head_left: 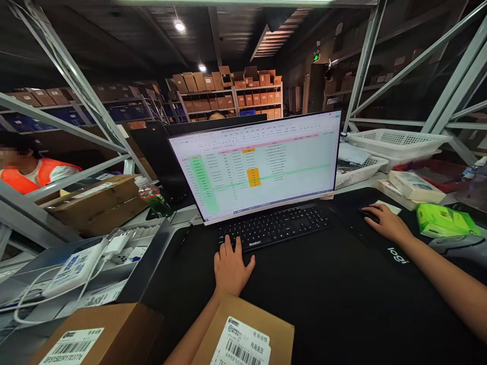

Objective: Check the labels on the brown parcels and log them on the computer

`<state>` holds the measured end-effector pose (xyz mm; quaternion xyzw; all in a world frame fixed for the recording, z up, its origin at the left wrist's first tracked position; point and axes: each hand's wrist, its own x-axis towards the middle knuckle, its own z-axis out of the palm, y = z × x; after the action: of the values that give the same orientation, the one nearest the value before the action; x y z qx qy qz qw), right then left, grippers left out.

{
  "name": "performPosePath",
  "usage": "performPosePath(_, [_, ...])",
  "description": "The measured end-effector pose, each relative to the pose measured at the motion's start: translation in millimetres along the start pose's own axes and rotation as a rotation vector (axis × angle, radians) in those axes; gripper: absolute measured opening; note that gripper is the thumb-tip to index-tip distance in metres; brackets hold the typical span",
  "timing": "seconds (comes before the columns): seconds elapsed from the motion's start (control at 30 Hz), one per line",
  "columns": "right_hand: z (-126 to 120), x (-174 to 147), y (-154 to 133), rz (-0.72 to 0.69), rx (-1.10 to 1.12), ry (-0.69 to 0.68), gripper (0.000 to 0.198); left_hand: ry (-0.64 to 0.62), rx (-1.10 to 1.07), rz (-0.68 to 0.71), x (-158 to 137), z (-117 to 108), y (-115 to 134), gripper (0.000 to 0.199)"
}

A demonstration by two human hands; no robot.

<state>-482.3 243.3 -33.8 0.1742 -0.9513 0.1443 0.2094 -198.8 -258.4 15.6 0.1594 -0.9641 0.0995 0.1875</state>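
Observation:
My left hand (pixel 231 267) lies with fingers spread at the lower left of a black keyboard (pixel 281 226), fingertips on its front keys. My right hand (pixel 386 222) rests over a dark computer mouse (pixel 368 215) on the black desk mat (pixel 323 284). Behind the keyboard stands a monitor (pixel 262 167) with a spreadsheet, with green, orange and pink cells. A cardboard box (pixel 276 329) with a shipping label sits close in front of me, by my left forearm. Another labelled cardboard box (pixel 125 329) is at the lower left.
Left of the mat, a grey tray (pixel 152 253) holds chargers and white cables. A plastic bottle (pixel 150 195) stands behind it. On the right are white baskets (pixel 395 144), small boxes (pixel 414 187) and a green packet (pixel 443 220). A person in an orange vest (pixel 23 177) is at far left.

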Motion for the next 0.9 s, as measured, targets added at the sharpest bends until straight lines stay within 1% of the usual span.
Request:
performPosePath(0.37, [-5.6,-2.3,-2.5,0.011,0.029,-0.005,0.041,0.005,0.012,0.001,-0.2,1.6,0.6,0.066])
performPosePath(0.6, [-12.8,-5.7,-8.8,0.038,0.006,-0.051,0.045,0.037,0.021,0.015,-0.6,4.3,0.5,0.065])
performPosePath(0.8, [-14.5,-6.2,-10.1,0.046,-0.005,-0.054,0.047,0.053,0.022,0.026,1.1,5.6,0.6,0.065])
performPosePath(0.9, [-15.3,-7.6,-10.4,0.043,-0.023,-0.048,0.047,0.062,0.019,0.008,1.8,6.2,0.6,0.069])
